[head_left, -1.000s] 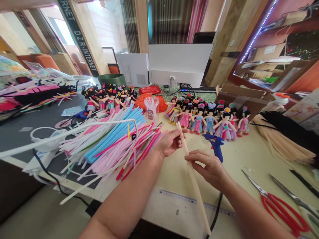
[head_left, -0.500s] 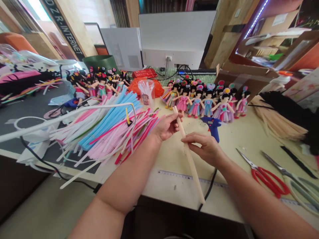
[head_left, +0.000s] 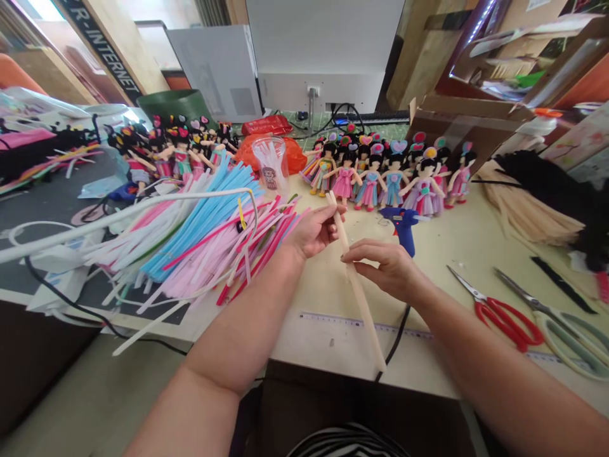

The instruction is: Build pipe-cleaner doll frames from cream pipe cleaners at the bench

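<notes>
Cream pipe cleaners (head_left: 362, 308), laid together lengthwise, slant from my left hand down toward the table's front edge. Near their upper end, my left hand (head_left: 318, 230) pinches them, with two tips poking out above the fingers. Lower down, my right hand (head_left: 387, 265) grips the same strands between thumb and fingertips. Just beyond my right hand lies a blue hot glue gun (head_left: 403, 227). Left of my left hand is a large pile of pink, white and blue pipe cleaners (head_left: 200, 228).
Several small dolls (head_left: 394, 174) stand at the back. Red-handled scissors (head_left: 504, 317) and green-handled scissors (head_left: 561, 333) lie at right, near tan pipe cleaners (head_left: 528, 203). A ruler (head_left: 328, 319) runs along the front. A clear cup (head_left: 271, 165) and a white cable arm (head_left: 118, 212) are at left.
The whole scene sits slightly higher and further left, as the head view tilts down. Both hands keep their hold on the cream pipe cleaners, with little change in position.
</notes>
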The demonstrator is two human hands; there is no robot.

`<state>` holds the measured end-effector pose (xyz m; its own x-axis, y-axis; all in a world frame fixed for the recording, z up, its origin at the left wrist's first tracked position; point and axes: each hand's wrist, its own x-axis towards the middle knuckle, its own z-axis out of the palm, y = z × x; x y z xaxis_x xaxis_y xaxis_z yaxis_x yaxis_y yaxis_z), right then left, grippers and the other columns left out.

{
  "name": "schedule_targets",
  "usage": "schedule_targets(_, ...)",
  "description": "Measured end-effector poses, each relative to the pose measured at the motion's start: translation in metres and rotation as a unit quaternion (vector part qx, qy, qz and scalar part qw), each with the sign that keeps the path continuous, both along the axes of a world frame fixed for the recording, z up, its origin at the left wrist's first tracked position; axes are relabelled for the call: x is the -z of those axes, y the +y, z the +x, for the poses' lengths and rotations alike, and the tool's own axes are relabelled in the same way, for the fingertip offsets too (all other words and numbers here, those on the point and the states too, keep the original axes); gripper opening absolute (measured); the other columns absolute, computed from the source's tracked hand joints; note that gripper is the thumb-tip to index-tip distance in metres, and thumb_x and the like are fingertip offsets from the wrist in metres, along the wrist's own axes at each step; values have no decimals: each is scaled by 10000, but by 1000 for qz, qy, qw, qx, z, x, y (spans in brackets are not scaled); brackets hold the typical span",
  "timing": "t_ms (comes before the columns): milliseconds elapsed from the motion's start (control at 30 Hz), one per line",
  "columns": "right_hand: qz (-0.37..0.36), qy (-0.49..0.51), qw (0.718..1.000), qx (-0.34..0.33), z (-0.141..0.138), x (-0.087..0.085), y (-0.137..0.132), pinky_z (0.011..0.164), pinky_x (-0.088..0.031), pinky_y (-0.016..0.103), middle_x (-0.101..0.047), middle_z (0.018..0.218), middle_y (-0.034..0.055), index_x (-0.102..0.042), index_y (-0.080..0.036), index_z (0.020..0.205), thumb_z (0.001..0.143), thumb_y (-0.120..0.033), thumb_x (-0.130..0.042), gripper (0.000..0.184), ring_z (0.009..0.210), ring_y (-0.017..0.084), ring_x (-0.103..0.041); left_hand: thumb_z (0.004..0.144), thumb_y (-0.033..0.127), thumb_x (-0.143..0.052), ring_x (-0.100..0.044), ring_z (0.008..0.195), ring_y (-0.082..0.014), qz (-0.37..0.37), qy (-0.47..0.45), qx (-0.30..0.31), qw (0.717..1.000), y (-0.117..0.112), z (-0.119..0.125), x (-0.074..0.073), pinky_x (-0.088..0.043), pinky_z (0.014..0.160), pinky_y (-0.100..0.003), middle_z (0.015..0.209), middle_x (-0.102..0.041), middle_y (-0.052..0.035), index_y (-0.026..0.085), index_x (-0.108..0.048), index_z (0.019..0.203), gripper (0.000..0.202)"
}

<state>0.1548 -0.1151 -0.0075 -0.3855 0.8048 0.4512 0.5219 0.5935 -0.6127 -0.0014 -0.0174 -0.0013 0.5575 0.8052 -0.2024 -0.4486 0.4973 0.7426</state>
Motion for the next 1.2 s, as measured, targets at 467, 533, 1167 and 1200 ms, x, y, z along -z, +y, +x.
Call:
schedule_targets(467, 8, -17, 1000, -18, 0, 3, 1, 725, -541, 271, -726, 903, 49, -712, -237, 887, 867, -189, -538, 182, 812, 162, -684, 870, 221, -578, -427, 453, -29, 10, 0, -5, 1000, 2, -1, 3, -360, 441, -163, 660, -571, -6, 106, -656, 772, 171)
schedule_targets(533, 7, -13, 1000, -15, 0, 5, 2, 712, -538, 272, -728, 890, 49, -715, -237, 868, 868, -207, -547, 170, 799, 165, -685, 870, 216, -575, -439, 455, -32, 17, -1, -6, 1000, 2, -1, 3, -367, 446, -166, 659, -576, -9, 107, -657, 766, 171)
schedule_targets(1167, -304, 243, 905, 170, 3, 19, 23, 607, -499, 301, -670, 609, 45, -669, -155, 610, 590, -550, -757, 405, 585, 151, -598, 743, 346, -710, -469, 501, -59, 128, 54, -112, 984, -1, 5, 8, -347, 503, -196, 569, -540, 14, 132, -600, 640, 261)
schedule_targets(1200, -309, 250, 902, 170, 2, 19, 23, 611, -499, 302, -670, 612, 46, -667, -153, 608, 581, -549, -764, 408, 589, 151, -599, 741, 351, -711, -468, 500, -60, 131, 54, -113, 983, -2, 5, 8, -347, 502, -199, 569, -541, 12, 132, -595, 633, 270)
